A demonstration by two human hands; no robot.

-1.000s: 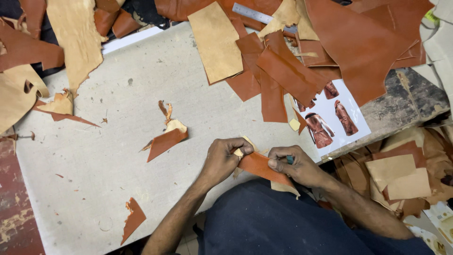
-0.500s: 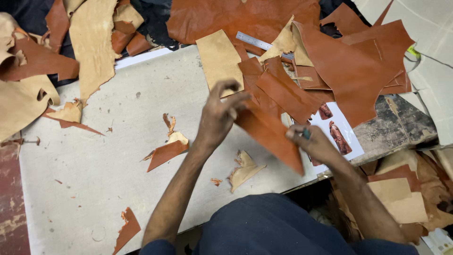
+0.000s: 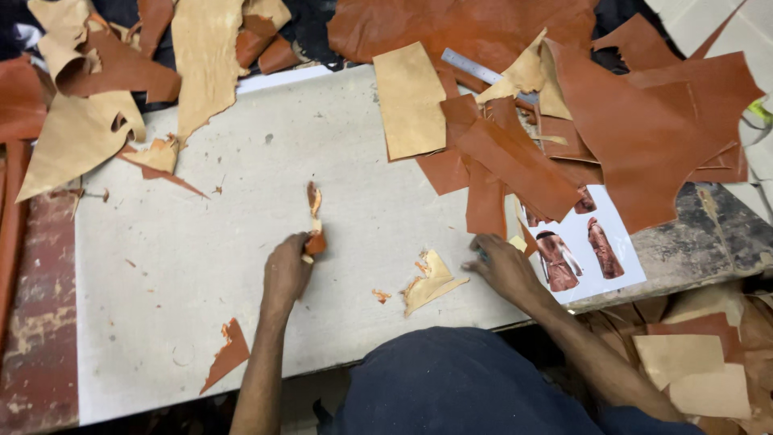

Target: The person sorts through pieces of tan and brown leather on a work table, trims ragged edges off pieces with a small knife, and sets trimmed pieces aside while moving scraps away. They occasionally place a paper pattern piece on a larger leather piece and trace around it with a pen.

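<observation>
Two hands are well apart on the board (image 3: 201, 242). My left hand (image 3: 287, 270) pinches a small brown scrap (image 3: 314, 221), lifting it off the board's middle. My right hand (image 3: 503, 266) rests closed beside the photo sheet (image 3: 588, 258), a tool (image 3: 481, 254) barely showing under it; I cannot tell the grip. Between them lies a tan offcut (image 3: 433, 282).

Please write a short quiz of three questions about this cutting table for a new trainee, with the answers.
1. True or false: the left hand pinches a small leather scrap.
2. The right hand rests beside: A) the printed sheet of garment photos, B) a sewing machine.
3. What lies between the hands on the grey work board?

Key: 1 true; 2 A; 3 a tan offcut.
</observation>
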